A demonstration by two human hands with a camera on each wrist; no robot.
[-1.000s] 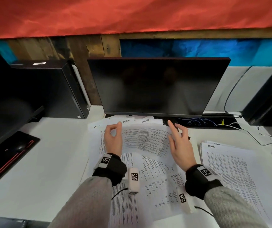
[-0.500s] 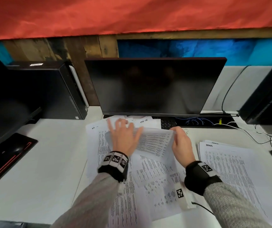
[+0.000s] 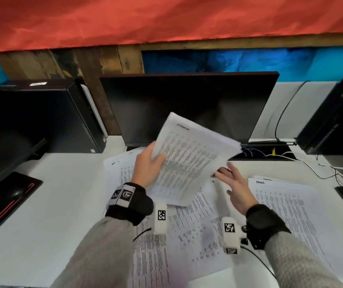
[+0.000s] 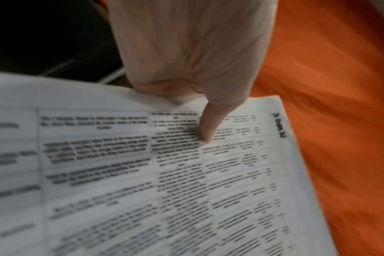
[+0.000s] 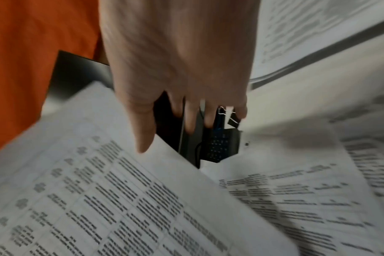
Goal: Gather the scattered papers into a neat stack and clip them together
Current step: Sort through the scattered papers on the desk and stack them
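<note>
My left hand point(image 3: 148, 166) grips a thin bundle of printed papers point(image 3: 189, 159) by its left edge and holds it tilted up in front of the monitor. In the left wrist view the thumb point(image 4: 206, 128) presses on the top sheet point(image 4: 143, 173). My right hand point(image 3: 236, 185) hovers just right of the bundle with fingers spread and holds nothing. Its fingertips point(image 5: 208, 121) are over a black binder clip point(image 5: 232, 120) on the desk; contact cannot be told. More printed sheets point(image 3: 189, 229) lie scattered on the desk below my wrists, and a separate pile point(image 3: 287, 206) lies at the right.
A dark monitor point(image 3: 187, 109) stands right behind the papers, with a keyboard and cables point(image 3: 264, 152) under it. A black PC tower point(image 3: 42, 115) and a mouse pad point(image 3: 6, 202) are at the left. Another tower point(image 3: 336, 113) stands at the right. The desk point(image 3: 62, 204) is white.
My left hand has lifted the bundle off the desk and tilted it up toward the monitor. The right hand has let go of its edge and moved right, fingers spread.
</note>
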